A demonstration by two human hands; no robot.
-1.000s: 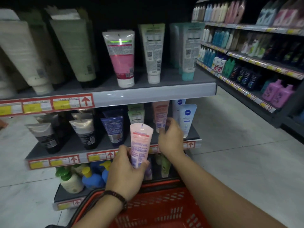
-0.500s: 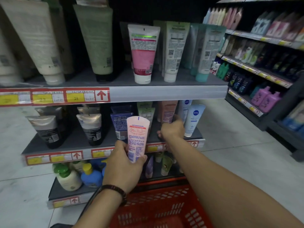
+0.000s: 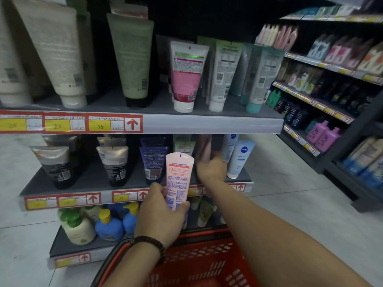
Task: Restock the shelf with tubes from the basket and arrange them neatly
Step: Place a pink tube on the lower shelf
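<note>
My left hand (image 3: 160,216) grips a pale pink tube (image 3: 178,179) upright by its lower end, in front of the middle shelf (image 3: 87,184). My right hand (image 3: 212,169) reaches onto that shelf and holds a peach-coloured tube (image 3: 204,149) standing between a green-labelled tube (image 3: 184,145) and two white Nivea tubes (image 3: 240,158). The fingers are partly hidden behind the tube. The red basket (image 3: 199,264) hangs below my arms at the bottom of the view.
The top shelf (image 3: 207,123) carries tall cream, green, pink and teal tubes. Dark and navy tubes stand left on the middle shelf. Pump bottles (image 3: 105,222) sit on the bottom shelf. A second shelving unit with bottles (image 3: 323,135) runs along the right, with tiled floor between.
My right hand has pushed deeper onto the middle shelf, moving the peach tube back. The left hand has kept the pink tube upright, and my view has come closer to the shelf.
</note>
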